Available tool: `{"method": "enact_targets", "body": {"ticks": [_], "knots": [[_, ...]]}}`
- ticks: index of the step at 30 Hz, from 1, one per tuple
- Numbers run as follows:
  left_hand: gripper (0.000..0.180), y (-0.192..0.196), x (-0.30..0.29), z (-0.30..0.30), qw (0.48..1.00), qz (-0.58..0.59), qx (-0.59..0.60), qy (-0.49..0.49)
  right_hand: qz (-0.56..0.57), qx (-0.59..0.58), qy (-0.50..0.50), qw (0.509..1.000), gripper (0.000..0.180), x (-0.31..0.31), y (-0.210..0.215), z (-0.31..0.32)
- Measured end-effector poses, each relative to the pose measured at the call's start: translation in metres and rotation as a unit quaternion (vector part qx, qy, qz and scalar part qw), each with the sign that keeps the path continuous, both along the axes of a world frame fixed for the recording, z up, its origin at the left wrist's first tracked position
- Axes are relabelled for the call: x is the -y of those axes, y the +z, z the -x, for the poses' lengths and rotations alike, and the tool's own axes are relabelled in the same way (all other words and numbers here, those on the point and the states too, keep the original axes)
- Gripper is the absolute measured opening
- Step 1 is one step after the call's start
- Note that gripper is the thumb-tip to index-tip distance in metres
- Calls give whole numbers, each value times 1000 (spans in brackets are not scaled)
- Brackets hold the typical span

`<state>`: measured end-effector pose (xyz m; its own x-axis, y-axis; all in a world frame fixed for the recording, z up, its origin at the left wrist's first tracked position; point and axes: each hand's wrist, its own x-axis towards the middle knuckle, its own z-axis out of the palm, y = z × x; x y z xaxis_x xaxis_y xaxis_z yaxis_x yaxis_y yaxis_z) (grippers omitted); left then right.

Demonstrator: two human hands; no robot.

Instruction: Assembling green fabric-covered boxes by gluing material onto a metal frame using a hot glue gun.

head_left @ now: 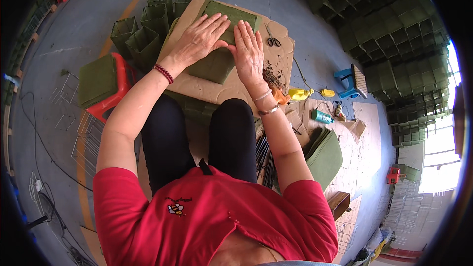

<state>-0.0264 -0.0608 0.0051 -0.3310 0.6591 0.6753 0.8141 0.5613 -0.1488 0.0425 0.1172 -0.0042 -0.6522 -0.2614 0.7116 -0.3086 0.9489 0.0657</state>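
Observation:
A dark green, felt-like piece (213, 66), which looks folded or box-shaped, lies on a work table topped with tan cardboard (194, 86). My left hand (201, 38) rests flat on its far part, fingers stretched out. Beside it my right hand (247, 53) also lies flat, along the piece's right side, fingers extended forward. The thumbs nearly meet over the green surface, and neither hand grips anything. Black-handled scissors (272, 38) lie on the cardboard right of my right hand. Small dark bits (272, 76) are scattered nearer to me.
Open green boxes (146, 39) stand left of the table. A red stool (120, 81) bears green sheets (97, 80). To the right are an orange tool (280, 96), a yellow bottle (299, 94), a teal bottle (321, 116), a blue stool (348, 83) and stacked green sheets (325, 157).

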Motion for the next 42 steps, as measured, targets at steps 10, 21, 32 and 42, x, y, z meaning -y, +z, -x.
{"method": "enact_targets", "body": {"ticks": [10,21,32,42], "knots": [[79,-15,33,-17,819,-392,412,-73,490,129,70,859,67,-6,-55,-41],[73,-49,-2,-23,709,-446,532,-125,484,302,127,812,80,3,-79,-31],[62,-24,-36,-58,934,-250,253,-20,541,529,111,644,75,-18,-76,-40],[56,-52,12,-27,930,-96,324,142,635,493,206,558,75,-28,-89,-52]]}}
